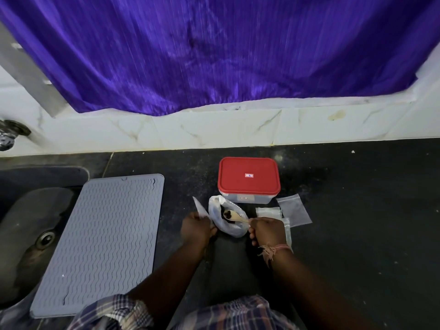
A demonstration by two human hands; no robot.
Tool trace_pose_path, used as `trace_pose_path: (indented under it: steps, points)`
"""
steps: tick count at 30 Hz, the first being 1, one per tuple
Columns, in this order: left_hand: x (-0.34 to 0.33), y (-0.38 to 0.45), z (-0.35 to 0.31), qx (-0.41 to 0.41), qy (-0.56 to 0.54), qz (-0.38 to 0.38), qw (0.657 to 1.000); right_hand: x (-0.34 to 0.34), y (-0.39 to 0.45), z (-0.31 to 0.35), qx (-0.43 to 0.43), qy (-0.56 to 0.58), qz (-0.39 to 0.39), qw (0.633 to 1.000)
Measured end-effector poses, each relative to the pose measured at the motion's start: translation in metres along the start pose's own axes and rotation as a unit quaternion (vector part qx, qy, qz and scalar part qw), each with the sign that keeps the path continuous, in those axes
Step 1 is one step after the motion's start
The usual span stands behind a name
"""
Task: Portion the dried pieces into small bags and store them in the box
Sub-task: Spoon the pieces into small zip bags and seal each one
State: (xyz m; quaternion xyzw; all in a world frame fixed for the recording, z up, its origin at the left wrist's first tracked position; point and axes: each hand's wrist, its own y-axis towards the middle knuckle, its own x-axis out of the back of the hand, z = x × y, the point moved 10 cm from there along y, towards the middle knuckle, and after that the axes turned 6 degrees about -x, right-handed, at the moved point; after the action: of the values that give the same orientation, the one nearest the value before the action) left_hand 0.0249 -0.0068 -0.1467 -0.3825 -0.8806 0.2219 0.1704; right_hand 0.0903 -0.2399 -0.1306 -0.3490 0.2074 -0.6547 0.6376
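1. The left hand is pinching a small bag beside the big bag.
2. The right hand is gripping a wooden spoon, its bowl carrying dark dried pieces inside the big bag.
3. The box is sitting just behind, red lid on; its white label is showing, too small to read.
4. Spare bags are lying right of the hands.
5. A grey mat is overhanging the sink edge; bare counter is stretching rightward.
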Motion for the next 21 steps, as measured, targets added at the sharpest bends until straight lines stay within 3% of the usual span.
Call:
trace_pose_path:
  steps: [4,7,12,18,21]
  points:
    - [0.021,-0.001,-0.024,-0.075,0.119,-0.043,0.989,0.001,-0.003,0.002,-0.005,0.002,0.014,1.000]
    - [0.031,-0.002,-0.041,-0.144,0.222,-0.063,0.962,0.003,-0.009,0.008,-0.004,0.000,0.022,1.000]
    - [0.024,-0.009,-0.061,-0.230,0.298,-0.027,0.926,-0.009,-0.029,0.034,0.053,0.033,0.072,0.995]
    - [0.013,-0.011,-0.066,-0.222,0.382,-0.008,0.897,-0.029,-0.044,0.046,0.126,-0.006,0.079,0.989]
    - [0.012,-0.011,-0.067,-0.218,0.376,-0.003,0.901,-0.030,-0.046,0.045,0.139,-0.012,0.077,0.987]
